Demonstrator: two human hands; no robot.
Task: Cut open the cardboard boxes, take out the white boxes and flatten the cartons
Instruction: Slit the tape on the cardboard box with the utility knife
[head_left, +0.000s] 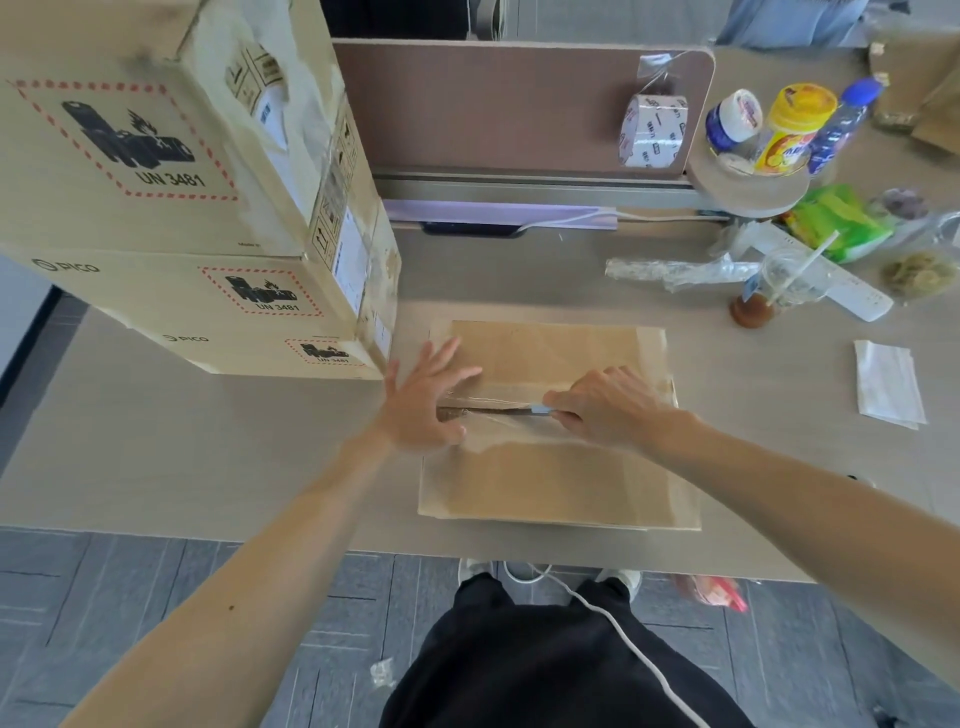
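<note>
A brown cardboard box (550, 467) lies on the desk in front of me, its top seam covered with clear tape. My right hand (608, 405) grips a box cutter (535, 410) with a light blue body, its blade in the taped seam at the middle of the box. The seam is split open to the left of the blade. My left hand (426, 400) presses flat on the box's left end, fingers spread. No white box is visible.
A stack of three sealed cartons (197, 218) with battery warning labels stands at the left. A tape roll (652, 130) hangs on the divider. Bottles (795, 130), an iced drink cup (779, 286), snack bags and a napkin (888, 384) crowd the right side.
</note>
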